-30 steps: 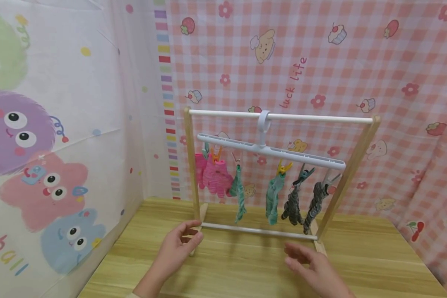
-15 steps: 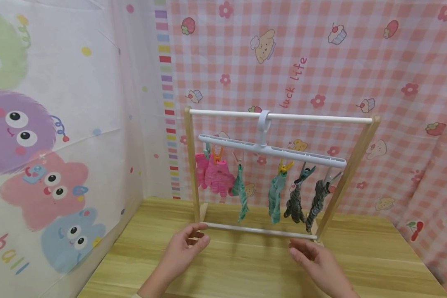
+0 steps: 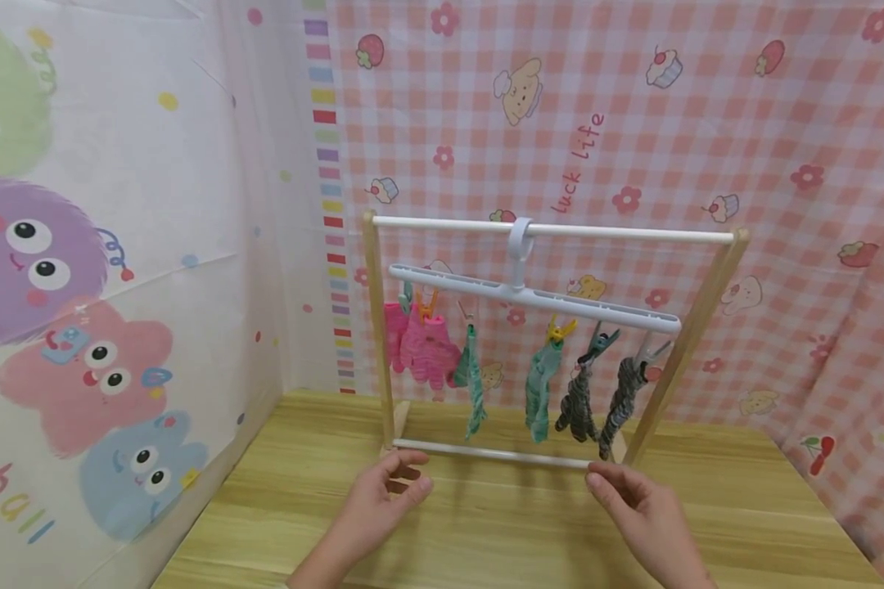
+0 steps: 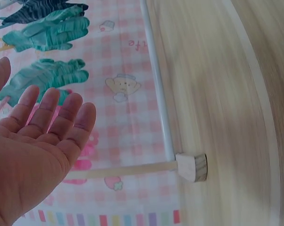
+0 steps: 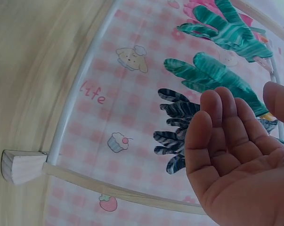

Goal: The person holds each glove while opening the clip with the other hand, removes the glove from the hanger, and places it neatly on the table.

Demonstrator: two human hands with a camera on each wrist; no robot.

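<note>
A pale blue hanger (image 3: 597, 307) hooks over the top rail of a small wooden rack (image 3: 376, 327). Small clothespins, such as the yellow one (image 3: 561, 331), hold gloves below it. Pink gloves (image 3: 427, 352) hang at the left, green gloves (image 3: 542, 401) around the middle, dark striped gloves (image 3: 623, 401) at the right. In front of the rack's lower left corner my left hand (image 3: 376, 503) hovers with relaxed, bent fingers, holding nothing. My right hand (image 3: 651, 515) is near the lower right corner, fingers loosely bent and palm bare in the right wrist view; whether its fingertips touch the lower rail is unclear.
The rack stands on a wood-grain table (image 3: 501, 532). Behind it hangs a pink checked cloth (image 3: 619, 98), and a white cloth (image 3: 191, 164) with cartoon figures covers the left side. A white lower rail (image 3: 493, 454) joins the rack's two sides.
Both hands have drifted a little to the right, and the right one has risen slightly. The gloves and hanger sway barely; the rack stays in place.
</note>
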